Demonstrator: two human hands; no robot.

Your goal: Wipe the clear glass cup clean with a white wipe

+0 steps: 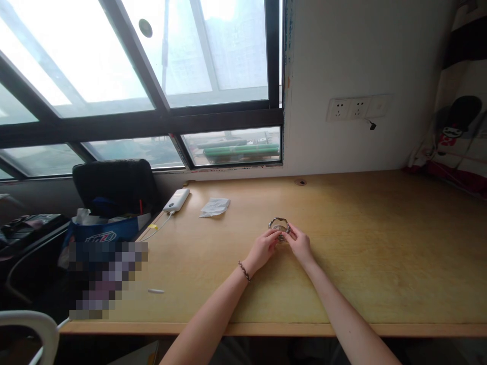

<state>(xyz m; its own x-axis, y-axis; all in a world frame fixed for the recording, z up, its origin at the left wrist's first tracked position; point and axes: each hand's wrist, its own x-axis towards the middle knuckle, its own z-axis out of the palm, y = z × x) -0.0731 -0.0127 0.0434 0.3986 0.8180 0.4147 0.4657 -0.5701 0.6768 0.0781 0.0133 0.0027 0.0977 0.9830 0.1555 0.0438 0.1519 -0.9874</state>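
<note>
A small round ring-shaped thing [279, 221] with a dark, shiny, wavy rim is on or just above the wooden table; its exact kind is too small to make out. My left hand [262, 249], with a braided bracelet [244, 270] at its wrist, holds it from the left with fingers closed. From the right, my right hand [300, 246] grips it between thumb and fingers. The fingertips of both hands come close together at its near side and cover its lower part. Both forearms reach in from the front edge.
On the wooden table [380, 253], a crumpled white paper [215, 207] lies left of my hands. A white power bank [176, 200] with a cable is at the left edge, and a thin white stick [155, 291] lies nearer. A black chair [114, 185] and blue bag [102, 233] stand left.
</note>
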